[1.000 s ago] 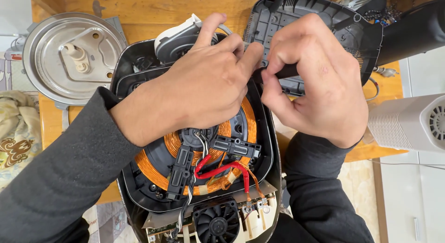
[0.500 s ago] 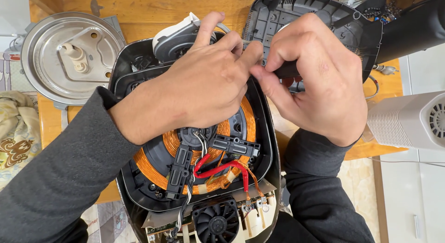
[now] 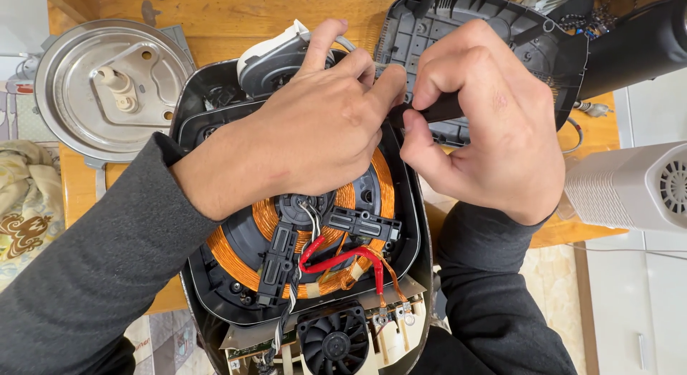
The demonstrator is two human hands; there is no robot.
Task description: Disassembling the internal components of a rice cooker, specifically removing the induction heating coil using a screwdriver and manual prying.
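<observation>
Head view, wooden table (image 3: 215, 17), tiled floor (image 3: 551, 275), right hand (image 3: 486, 124) gripping black handle (image 3: 440, 109).

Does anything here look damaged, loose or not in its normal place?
The cooker body lies opened up, its copper coil, red wires and small fan exposed. The grey bottom cover lies apart behind it. Both hands, left and right, meet at its rim. No breakage is visible.
</observation>
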